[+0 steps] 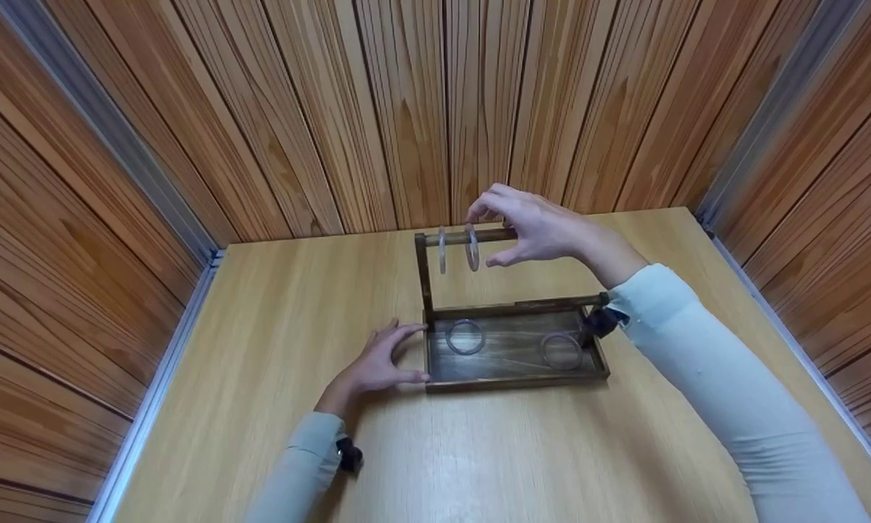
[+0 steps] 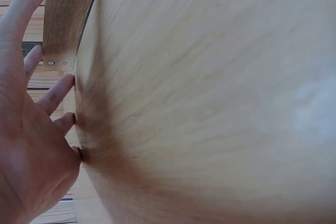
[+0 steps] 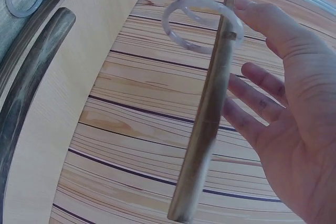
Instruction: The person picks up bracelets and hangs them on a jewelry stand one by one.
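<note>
A wall (image 1: 391, 109) stands behind the hanging rings (image 1: 442, 250), your right hand (image 1: 538, 226) beside them, left hand (image 1: 379, 363) touching the tray (image 1: 511, 347), all fingers loose.

Rack (image 1: 519, 383): wood, vis. grain, semi-gloss. Rings (image 3: 181, 42): smooth, glossy, transluc. Tabletop (image 1: 282, 312): smooth wood-look w/ sheen. Sleeves (image 1: 726, 399): matt cloth.

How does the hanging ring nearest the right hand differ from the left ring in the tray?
The hanging ring is looped over the upper bar; the tray ring lies flat in the tray. From the head view, the hanging ring looks narrow; the tray ring shows its round opening. Both are slim, pale.
</note>
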Demonstrator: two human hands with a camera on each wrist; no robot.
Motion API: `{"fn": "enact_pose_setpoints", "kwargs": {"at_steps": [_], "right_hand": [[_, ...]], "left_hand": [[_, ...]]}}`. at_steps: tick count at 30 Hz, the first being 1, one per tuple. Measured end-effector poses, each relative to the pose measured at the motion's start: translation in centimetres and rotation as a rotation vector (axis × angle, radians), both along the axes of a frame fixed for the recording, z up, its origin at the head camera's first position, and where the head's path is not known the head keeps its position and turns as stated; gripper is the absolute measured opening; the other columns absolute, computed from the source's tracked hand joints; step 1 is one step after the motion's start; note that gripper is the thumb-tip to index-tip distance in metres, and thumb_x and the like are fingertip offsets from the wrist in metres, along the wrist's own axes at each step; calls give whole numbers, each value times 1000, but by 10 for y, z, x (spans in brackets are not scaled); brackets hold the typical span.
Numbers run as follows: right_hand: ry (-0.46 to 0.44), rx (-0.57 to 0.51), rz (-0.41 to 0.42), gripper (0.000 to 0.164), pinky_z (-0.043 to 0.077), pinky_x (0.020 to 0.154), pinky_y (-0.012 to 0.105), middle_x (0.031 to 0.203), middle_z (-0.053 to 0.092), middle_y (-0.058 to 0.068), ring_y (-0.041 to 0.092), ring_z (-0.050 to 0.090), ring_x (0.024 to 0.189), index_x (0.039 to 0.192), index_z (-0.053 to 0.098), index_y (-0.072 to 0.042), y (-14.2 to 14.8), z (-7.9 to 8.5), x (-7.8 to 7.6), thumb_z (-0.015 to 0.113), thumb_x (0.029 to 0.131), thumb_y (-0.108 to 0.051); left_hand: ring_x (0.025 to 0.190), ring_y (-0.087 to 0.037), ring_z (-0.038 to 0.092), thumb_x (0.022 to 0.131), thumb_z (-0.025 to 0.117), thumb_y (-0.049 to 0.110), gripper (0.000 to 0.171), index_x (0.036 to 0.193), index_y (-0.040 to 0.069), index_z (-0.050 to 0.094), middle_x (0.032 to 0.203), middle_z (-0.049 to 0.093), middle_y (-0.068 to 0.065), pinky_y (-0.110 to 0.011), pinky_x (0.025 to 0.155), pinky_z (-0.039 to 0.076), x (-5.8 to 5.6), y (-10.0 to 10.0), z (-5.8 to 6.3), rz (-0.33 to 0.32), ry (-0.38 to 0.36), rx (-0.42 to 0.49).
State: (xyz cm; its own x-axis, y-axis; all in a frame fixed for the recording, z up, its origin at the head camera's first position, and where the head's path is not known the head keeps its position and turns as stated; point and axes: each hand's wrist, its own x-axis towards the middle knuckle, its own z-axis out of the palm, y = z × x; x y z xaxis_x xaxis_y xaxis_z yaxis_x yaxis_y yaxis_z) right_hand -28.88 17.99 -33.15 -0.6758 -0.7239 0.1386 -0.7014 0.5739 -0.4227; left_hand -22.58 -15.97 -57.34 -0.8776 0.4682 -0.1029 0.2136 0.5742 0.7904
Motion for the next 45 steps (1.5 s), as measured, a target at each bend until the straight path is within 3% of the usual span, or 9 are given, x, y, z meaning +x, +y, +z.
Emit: {"fn": "enact_pose_setpoints", "kwargs": {"at_steps": [17, 27, 35, 45], "right_hand": [[72, -35, 45, 60, 60, 115, 59, 143, 65, 20, 41, 68, 133, 142, 65, -2, 8, 4, 21, 93, 91, -15], [93, -91, 106, 51, 67, 102, 55, 133, 70, 20, 39, 73, 123, 136, 67, 2, 15, -1, 30, 91, 92, -11], [129, -89, 153, 50, 69, 95, 50, 131, 73, 18, 35, 74, 118, 135, 69, 1, 19, -11, 37, 91, 92, -12], [53, -97, 157, 46, 68, 98, 51, 133, 74, 19, 37, 73, 123, 133, 67, 2, 24, -21, 50, 89, 94, -11]], "left_hand": [[179, -49, 5, 90, 94, 44, 92, 170, 33, 49, 185, 36, -16, -71, 144, -7, -3, 1, 0, 9, 5, -7], [179, -49, 8, 90, 94, 44, 92, 169, 28, 50, 183, 42, -12, -73, 143, -7, -2, 2, 2, -9, 22, -3], [178, -50, 8, 90, 94, 46, 93, 170, 29, 50, 184, 40, -14, -73, 143, -6, -2, 2, 2, -9, 17, -11], [178, -50, 8, 90, 94, 47, 94, 170, 30, 49, 185, 36, -15, -72, 143, -7, -2, 2, 2, -13, 25, -26]]}}
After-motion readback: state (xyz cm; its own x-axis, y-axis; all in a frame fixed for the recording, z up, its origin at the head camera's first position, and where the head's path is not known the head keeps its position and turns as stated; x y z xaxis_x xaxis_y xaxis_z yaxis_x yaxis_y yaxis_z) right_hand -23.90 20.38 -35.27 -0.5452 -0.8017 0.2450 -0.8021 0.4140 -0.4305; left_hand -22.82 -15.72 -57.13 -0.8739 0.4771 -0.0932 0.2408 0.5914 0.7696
